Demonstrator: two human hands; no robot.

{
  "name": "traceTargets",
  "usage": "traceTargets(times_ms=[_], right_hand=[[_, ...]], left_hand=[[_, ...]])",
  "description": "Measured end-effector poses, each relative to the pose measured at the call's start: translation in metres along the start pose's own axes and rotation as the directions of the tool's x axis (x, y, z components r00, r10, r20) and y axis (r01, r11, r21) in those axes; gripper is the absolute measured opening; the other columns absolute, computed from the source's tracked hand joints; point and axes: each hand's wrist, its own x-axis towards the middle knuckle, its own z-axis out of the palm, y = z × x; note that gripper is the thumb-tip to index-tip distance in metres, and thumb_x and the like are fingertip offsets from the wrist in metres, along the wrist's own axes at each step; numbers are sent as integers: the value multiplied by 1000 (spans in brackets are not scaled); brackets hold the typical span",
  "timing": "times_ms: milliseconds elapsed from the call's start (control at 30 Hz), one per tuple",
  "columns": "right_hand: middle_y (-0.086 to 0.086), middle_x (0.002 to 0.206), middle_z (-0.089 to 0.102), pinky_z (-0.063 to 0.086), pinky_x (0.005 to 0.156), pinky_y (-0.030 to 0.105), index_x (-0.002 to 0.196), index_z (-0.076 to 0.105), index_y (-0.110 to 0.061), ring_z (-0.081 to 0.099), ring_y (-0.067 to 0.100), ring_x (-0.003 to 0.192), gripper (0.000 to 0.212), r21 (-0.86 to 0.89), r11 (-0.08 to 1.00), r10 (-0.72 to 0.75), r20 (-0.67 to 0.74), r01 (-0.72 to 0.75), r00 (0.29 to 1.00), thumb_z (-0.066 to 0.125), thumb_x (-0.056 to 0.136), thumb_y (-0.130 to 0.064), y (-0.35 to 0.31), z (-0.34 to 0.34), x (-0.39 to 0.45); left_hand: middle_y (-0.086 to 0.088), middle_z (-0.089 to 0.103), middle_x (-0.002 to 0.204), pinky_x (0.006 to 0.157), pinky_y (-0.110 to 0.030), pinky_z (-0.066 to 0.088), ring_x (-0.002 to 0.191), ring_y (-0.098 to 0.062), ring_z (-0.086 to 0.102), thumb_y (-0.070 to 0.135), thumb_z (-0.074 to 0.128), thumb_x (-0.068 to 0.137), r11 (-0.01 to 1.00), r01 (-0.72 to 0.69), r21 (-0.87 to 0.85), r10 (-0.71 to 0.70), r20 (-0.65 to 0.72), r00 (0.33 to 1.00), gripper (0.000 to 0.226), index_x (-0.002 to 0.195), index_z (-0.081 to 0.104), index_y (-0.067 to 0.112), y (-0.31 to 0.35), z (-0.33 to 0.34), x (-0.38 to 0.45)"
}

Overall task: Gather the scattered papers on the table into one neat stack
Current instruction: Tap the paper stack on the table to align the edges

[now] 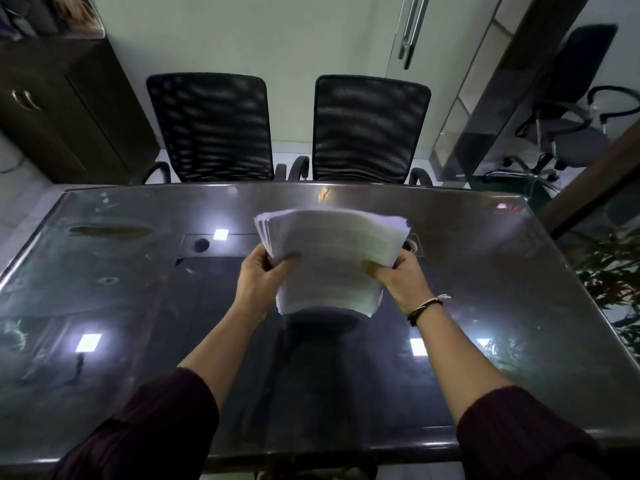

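We work over a dark, glossy surface with a glass top that mirrors square ceiling lights near its left and right edges and toward the far middle. A rectangular panel with a round dark hole is set into it near the far edge. Smudges and a long streak mark the far left corner.

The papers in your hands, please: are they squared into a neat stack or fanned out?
Fanned at the far end: the papers show staggered edges at the top left corner, gripped by the left hand and right hand.
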Motion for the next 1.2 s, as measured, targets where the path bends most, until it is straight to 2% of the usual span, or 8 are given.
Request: traceTargets(times_ms=[133, 333, 500, 600, 700, 800, 1067, 1200], right_hand=[[11, 94, 76, 57, 90, 49, 98, 73, 3, 70, 21, 89, 22, 19, 988, 157, -76, -156, 985, 83, 78, 1, 24, 4, -3], [-2, 83, 76, 59, 78, 31, 89, 75, -13, 70, 9, 79, 12, -39, 998, 45, -53, -47, 998, 82, 82, -6, 10, 2, -5], [-1, 92, 79, 58, 90, 44, 93, 78, -23, 72, 16, 88, 26, -84, 989, 113, -60, -118, 992, 85, 78, -3, 35, -7, -17], [1, 98, 79, 57, 95, 50, 94, 78, -37, 73, 24, 98, 33, -119, 980, 150, -89, -160, 985, 87, 77, -9, 48, -7, -21], [1, 90, 79, 60, 83, 48, 89, 78, -23, 73, 26, 91, 15, -195, 963, 166, -120, -187, 979, 87, 77, -20, 42, -5, -9], [-12, 90, 76, 56, 73, 26, 99, 75, -25, 72, 9, 86, 22, -231, 961, 142, -64, -153, 988, 87, 80, -24, 28, -5, 8], [4, 108, 73, 56, 83, 36, 108, 65, -11, 70, 23, 95, 40, -347, 865, 333, -142, -362, 932, 86, 80, -28, 87, 10, 45], [12, 108, 67, 54, 82, 41, 108, 57, -4, 65, 34, 102, 41, -451, 753, 424, -222, -478, 878, 81, 84, -28, 131, 13, 41]], left_hand=[[-2, 74, 104, 77, -26, 56, 98, -20, 72, 27, 88, 81, 962, 139, 234, -149, 26, 988, 40, 112, 64, 19, -25, 4, 1], [6, 74, 92, 65, -16, 47, 84, -8, 69, 24, 83, 88, 949, 38, 314, -20, -61, 998, 24, 105, 67, 20, -15, 6, 0], [13, 75, 82, 68, -19, 48, 73, 5, 69, 21, 86, 85, 925, 56, 376, -83, 57, 995, 23, 102, 72, 23, -38, 3, -7], [19, 66, 83, 62, -3, 42, 69, 11, 63, 17, 84, 88, 885, -8, 466, -39, 90, 995, 24, 106, 70, 24, -45, 8, -12], [6, 70, 80, 61, -11, 48, 74, -10, 65, 21, 80, 90, 885, 52, 463, -72, 26, 997, 13, 90, 67, 19, -40, 8, -7], [-4, 76, 91, 74, -38, 61, 85, -24, 73, 32, 79, 91, 901, 95, 424, -111, 12, 994, 22, 97, 68, 14, -36, 6, 2], [-3, 76, 97, 60, -27, 54, 85, -19, 75, 29, 78, 94, 840, 358, 408, -367, -59, 928, 24, 98, 66, 8, -72, 13, 22], [-7, 63, 122, 69, -29, 52, 93, -16, 65, 25, 80, 92, 760, 379, 527, -403, -75, 912, 51, 128, 46, 12, -100, 19, 15]])
